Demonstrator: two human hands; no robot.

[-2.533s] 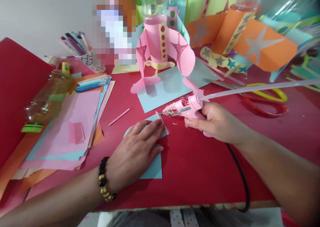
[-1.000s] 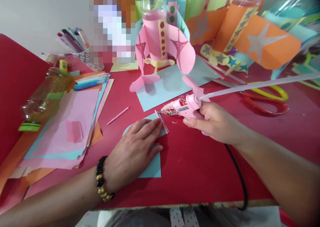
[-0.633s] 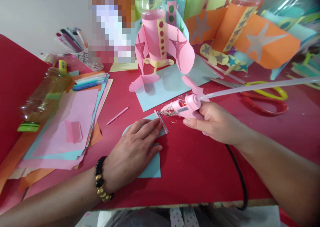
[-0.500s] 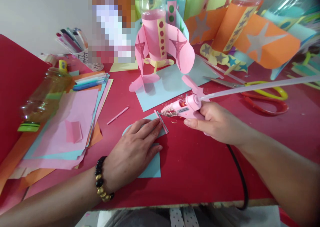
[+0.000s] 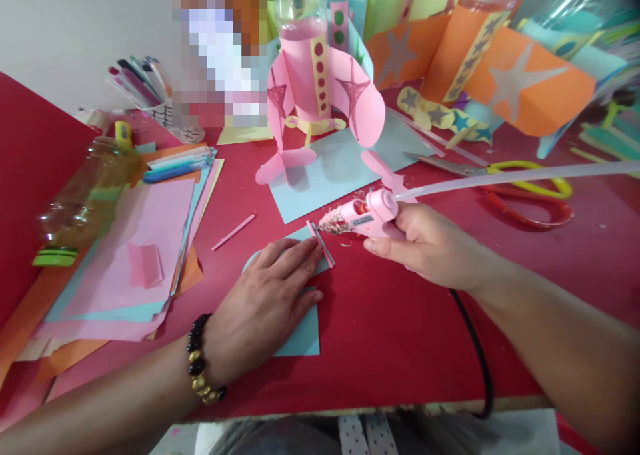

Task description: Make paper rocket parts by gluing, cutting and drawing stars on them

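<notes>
My left hand (image 5: 275, 288) lies flat with its fingers stretched over pieces of light blue paper (image 5: 303, 331), partly covering them. Its fingertips touch a thin pink strip (image 5: 323, 245) at the edge of the blue paper. In my right hand (image 5: 425, 245) is a pink glue gun (image 5: 367, 216), with a long clear glue stick (image 5: 520, 176) sticking out of its back. The gun's crusted nozzle points left and sits right at the pink strip. A second pink strip (image 5: 233, 232) lies apart on the red table, left of the nozzle.
Scissors (image 5: 530, 195) with red and yellow handles lie to the right. Behind stand a pink paper-and-bottle rocket (image 5: 305, 75) and an orange one (image 5: 450, 55). Stacked coloured paper (image 5: 125, 241), a plastic bottle (image 5: 85, 188) and a pen cup (image 5: 163, 113) are at left. The black cord (image 5: 475, 348) hangs over the front edge.
The whole view has shifted slightly to the left. Both hands, the glue gun and the paper keep nearly the same places relative to one another.
</notes>
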